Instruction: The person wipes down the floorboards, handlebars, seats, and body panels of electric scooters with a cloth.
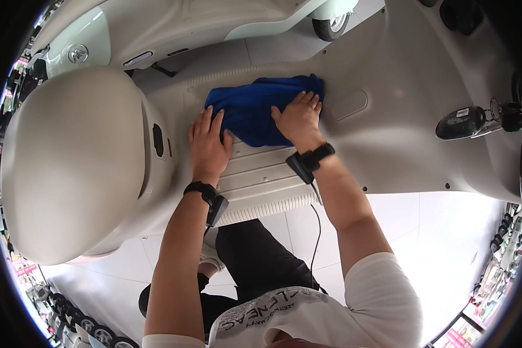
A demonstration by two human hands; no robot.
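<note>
A crumpled blue cloth (249, 113) lies across the ribbed beige footboard (255, 188) of a scooter. My right hand (300, 120) rests palm down on the cloth's right end, fingers stretched toward its far edge and thumb apart. At the left end, my left hand (209, 145) lies flat, its fingers spread. Its fingertips and thumb meet the cloth's edge, while the rest of the hand is over the beige plastic. Both wrists carry black straps with small black devices.
The scooter's rounded beige seat (75, 162) stands to the left. On the right rises its front panel, with a black key fob (461, 123) hanging from the key. Another pale scooter (214, 29) stands close on the far side. A thin black cable (317, 243) hangs below my right wrist.
</note>
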